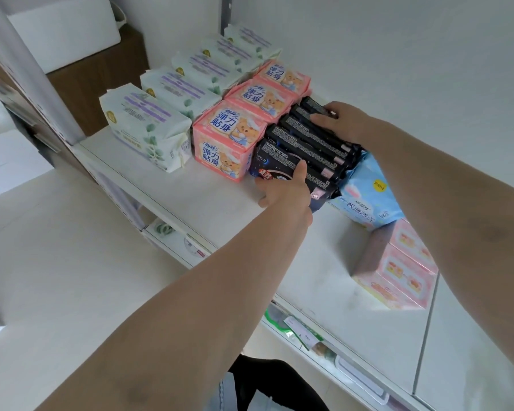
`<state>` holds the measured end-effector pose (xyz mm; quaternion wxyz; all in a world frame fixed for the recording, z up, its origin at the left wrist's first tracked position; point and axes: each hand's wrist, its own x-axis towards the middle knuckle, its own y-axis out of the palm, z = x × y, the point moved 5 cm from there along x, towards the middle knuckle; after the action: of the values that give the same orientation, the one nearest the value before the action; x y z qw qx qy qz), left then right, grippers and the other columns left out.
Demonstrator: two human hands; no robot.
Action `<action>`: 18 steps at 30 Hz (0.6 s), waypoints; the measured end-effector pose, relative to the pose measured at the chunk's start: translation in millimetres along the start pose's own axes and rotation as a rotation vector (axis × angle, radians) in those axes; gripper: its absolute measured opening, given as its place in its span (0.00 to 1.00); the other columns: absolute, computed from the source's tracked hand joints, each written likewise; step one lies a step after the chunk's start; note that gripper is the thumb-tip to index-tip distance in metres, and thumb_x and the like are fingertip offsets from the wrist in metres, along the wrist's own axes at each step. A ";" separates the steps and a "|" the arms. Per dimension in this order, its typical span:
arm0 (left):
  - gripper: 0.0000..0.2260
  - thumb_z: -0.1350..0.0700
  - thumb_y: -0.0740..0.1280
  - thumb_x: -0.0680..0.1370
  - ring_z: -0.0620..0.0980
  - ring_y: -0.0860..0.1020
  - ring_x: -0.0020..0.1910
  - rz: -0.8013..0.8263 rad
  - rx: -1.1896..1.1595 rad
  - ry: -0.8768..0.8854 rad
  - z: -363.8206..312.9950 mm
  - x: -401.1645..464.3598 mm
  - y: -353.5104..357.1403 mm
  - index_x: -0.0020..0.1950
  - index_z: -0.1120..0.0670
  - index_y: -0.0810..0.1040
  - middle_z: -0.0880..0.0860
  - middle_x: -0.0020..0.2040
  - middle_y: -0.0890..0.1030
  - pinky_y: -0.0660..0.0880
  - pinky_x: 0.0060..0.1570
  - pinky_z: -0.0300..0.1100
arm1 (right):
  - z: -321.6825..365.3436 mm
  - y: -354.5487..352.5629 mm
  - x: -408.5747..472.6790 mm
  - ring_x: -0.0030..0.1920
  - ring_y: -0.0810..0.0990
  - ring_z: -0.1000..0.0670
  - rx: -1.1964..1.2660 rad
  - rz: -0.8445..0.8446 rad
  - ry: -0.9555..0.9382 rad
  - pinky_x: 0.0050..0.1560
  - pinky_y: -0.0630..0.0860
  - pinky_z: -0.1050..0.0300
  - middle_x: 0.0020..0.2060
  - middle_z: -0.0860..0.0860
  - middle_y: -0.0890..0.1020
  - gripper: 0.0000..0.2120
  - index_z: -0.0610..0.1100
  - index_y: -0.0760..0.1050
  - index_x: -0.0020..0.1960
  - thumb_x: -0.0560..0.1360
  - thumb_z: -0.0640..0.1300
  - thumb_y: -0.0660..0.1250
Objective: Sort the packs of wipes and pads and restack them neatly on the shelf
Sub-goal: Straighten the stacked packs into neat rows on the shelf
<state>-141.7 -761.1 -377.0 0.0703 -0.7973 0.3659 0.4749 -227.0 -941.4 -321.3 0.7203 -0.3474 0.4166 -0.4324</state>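
Note:
On the white shelf (214, 203) stand three rows of packs. Furthest left is a row of several white wipe packs (149, 129) with purple print. Beside it run three pink pad packs (229, 137). To their right stands a row of several dark blue pad packs (306, 143). My left hand (282, 188) holds the front dark pack, thumb on its face. At the back end of that dark row, my right hand (339, 121) presses with fingers curled over the rear packs. A light blue pack (368, 197) lies under my right forearm.
Pale pink packs (398, 268) with food pictures sit at the shelf's right front. The wall is close behind the rows. A white upright post (33, 69) stands at the left, with a white box (66, 28) behind it. Lower shelves hold small items (303, 333).

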 end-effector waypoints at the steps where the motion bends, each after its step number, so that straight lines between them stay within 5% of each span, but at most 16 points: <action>1: 0.39 0.42 0.76 0.66 0.57 0.74 0.60 -0.004 0.052 0.014 -1.4 -0.7 -1.0 0.71 0.48 0.60 0.52 0.64 0.70 0.76 0.57 0.57 | -0.6 -2.0 -1.0 0.58 0.75 0.46 0.015 -0.018 0.001 0.61 0.68 0.55 0.64 0.44 0.76 0.28 0.45 0.68 0.70 0.77 0.63 0.61; 3: 0.43 0.36 0.74 0.65 0.57 0.74 0.60 -0.019 0.163 0.023 -3.3 -3.6 -6.7 0.72 0.51 0.57 0.55 0.64 0.70 0.75 0.59 0.56 | -3.8 -9.6 -10.0 0.62 0.76 0.45 0.088 -0.082 0.010 0.65 0.70 0.51 0.65 0.46 0.76 0.30 0.49 0.68 0.70 0.76 0.66 0.60; 5: 0.44 0.32 0.69 0.67 0.57 0.73 0.61 -0.031 0.292 0.005 0.2 -11.5 -17.2 0.72 0.54 0.57 0.57 0.65 0.69 0.73 0.62 0.55 | -13.2 -18.8 -29.4 0.59 0.77 0.49 0.240 -0.197 0.014 0.59 0.74 0.57 0.61 0.50 0.78 0.26 0.51 0.71 0.68 0.76 0.64 0.61; 10: 0.27 0.41 0.65 0.76 0.58 0.69 0.65 0.083 0.476 0.191 34.0 -67.6 -19.7 0.70 0.52 0.63 0.57 0.67 0.67 0.68 0.64 0.52 | -82.9 -30.0 -126.6 0.56 0.76 0.58 0.581 -0.604 0.095 0.59 0.70 0.64 0.55 0.56 0.79 0.19 0.46 0.76 0.63 0.77 0.54 0.63; 15: 0.18 0.53 0.61 0.81 0.56 0.68 0.64 0.407 0.843 1.075 50.8 -124.4 43.2 0.69 0.57 0.69 0.58 0.66 0.71 0.65 0.63 0.44 | -172.7 -16.2 -212.3 0.63 0.72 0.57 0.803 -0.844 0.320 0.61 0.66 0.74 0.64 0.52 0.76 0.18 0.42 0.71 0.69 0.82 0.46 0.59; 18: 0.25 0.51 0.53 0.83 0.57 0.49 0.78 0.548 1.414 1.364 90.4 -117.8 84.6 0.78 0.56 0.52 0.58 0.79 0.51 0.49 0.75 0.50 | -201.2 11.8 -221.7 0.73 0.64 0.54 0.882 -0.766 0.403 0.71 0.58 0.65 0.74 0.51 0.66 0.21 0.45 0.63 0.76 0.83 0.46 0.55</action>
<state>-293.6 -719.8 -310.6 0.1903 -0.5627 0.6946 -0.4058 -466.1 -762.8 -347.9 0.4968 -0.0532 0.1720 -0.8490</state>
